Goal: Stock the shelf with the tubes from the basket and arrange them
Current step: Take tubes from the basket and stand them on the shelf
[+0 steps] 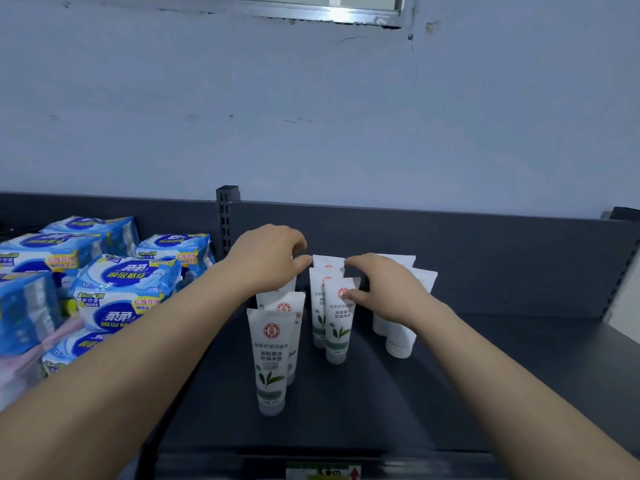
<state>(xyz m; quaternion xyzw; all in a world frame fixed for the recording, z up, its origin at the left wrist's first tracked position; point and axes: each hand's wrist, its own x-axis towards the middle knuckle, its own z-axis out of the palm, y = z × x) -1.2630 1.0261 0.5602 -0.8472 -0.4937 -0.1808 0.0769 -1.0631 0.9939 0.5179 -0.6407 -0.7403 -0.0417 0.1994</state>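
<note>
Several white tubes with a red logo and a green leaf stand cap-down in three short rows on the dark shelf (450, 375). The left row's front tube (272, 358) stands nearest me. My left hand (268, 258) hovers over the back of that row with its fingers curled, the fingertips by the corner of the rear middle tube (327, 262); whether it grips anything is hidden. My right hand (384, 289) pinches the crimped top of the middle row's front tube (339, 323). It covers part of the right row (401, 336), which shows plain white backs. No basket is in view.
Blue and white soft packs (114, 292) are piled on the shelf section to the left, past a slotted upright post (227, 216). The shelf's dark back panel (485, 258) rises behind the tubes. A price label (323, 471) sits on the front edge.
</note>
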